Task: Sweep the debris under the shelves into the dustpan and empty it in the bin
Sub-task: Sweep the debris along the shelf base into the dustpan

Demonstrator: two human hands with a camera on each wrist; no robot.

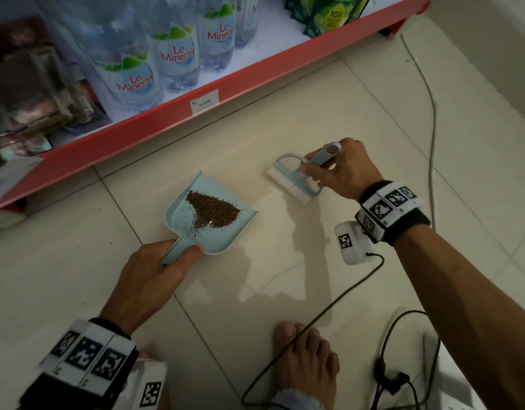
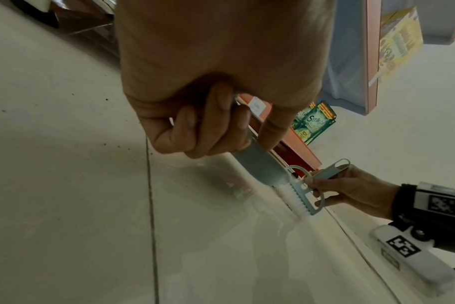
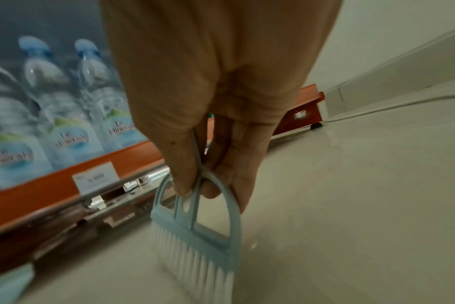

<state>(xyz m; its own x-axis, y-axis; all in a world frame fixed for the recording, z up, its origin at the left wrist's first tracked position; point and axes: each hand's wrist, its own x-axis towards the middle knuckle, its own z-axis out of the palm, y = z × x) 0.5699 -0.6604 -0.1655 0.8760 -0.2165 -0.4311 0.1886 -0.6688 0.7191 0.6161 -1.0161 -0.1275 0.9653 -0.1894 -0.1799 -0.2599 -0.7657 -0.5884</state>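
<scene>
Gripped by its handle in the left hand (image 1: 150, 272), the dustpan (image 1: 178, 216) (debris (image 1: 212, 211) heaped inside) could be tipped when lifted; the brush (image 1: 295, 180) is pinched by the right hand (image 1: 344, 170), bristles seemingly off the floor (image 1: 358, 113).

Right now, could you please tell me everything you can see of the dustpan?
The dustpan is small, pale blue, apparently plastic, with a flat tray, raised side walls and a short handle. It sits low on the tiled floor before the red shelf, its open edge facing the brush. A dark brown heap of debris lies in it. The left hand grips its handle.
</scene>
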